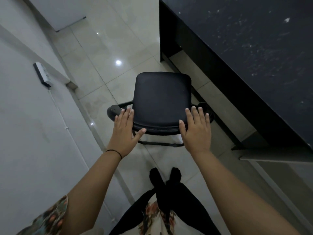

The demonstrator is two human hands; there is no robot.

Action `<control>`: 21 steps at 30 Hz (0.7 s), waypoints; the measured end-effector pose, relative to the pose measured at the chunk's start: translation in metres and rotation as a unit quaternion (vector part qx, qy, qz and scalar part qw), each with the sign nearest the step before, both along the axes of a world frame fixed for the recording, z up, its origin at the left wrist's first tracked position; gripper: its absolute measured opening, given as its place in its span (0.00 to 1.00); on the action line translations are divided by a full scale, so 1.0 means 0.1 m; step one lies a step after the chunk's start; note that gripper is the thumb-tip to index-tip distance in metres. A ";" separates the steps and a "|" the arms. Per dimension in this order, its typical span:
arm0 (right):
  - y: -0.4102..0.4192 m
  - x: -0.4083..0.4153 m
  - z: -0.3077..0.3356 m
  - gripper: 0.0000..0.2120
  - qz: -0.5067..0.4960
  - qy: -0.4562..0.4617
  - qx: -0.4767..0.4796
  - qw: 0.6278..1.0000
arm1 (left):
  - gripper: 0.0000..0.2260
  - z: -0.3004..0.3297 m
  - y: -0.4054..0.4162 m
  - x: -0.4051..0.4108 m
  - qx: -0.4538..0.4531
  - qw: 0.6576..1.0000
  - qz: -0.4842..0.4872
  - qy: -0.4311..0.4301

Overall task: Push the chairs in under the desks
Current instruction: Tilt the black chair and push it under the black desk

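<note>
Pale floor tiles (pixel 105 53) fill the frame; the black desk (pixel 254 56) spans the upper right. At centre I see the chair (pixel 161 99) not yet under it. Left hand (pixel 124 133) and right hand (pixel 196 131) hover, fingers spread wide, gripping nothing.
</note>
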State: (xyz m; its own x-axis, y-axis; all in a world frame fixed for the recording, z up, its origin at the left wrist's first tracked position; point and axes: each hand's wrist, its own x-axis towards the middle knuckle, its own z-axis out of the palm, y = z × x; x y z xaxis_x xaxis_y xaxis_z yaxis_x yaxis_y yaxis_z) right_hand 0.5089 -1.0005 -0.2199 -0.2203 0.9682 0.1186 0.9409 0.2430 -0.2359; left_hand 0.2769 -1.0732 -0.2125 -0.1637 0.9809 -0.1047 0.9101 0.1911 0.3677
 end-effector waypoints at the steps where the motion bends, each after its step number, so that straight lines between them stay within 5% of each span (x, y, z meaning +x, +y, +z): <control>1: -0.02 0.00 0.00 0.28 -0.005 0.006 -0.010 1.000 | 0.41 0.00 0.00 0.01 -0.004 1.000 0.001 -0.007; 10: -0.16 0.05 0.06 0.26 -0.017 -0.008 -0.005 1.000 | 0.44 -0.01 0.06 -0.07 -0.018 0.999 -0.019 -0.043; 21: -0.22 -0.34 0.05 0.23 -0.156 -0.002 -0.006 0.988 | 0.42 0.01 0.85 -0.56 -0.038 0.979 -0.199 -0.017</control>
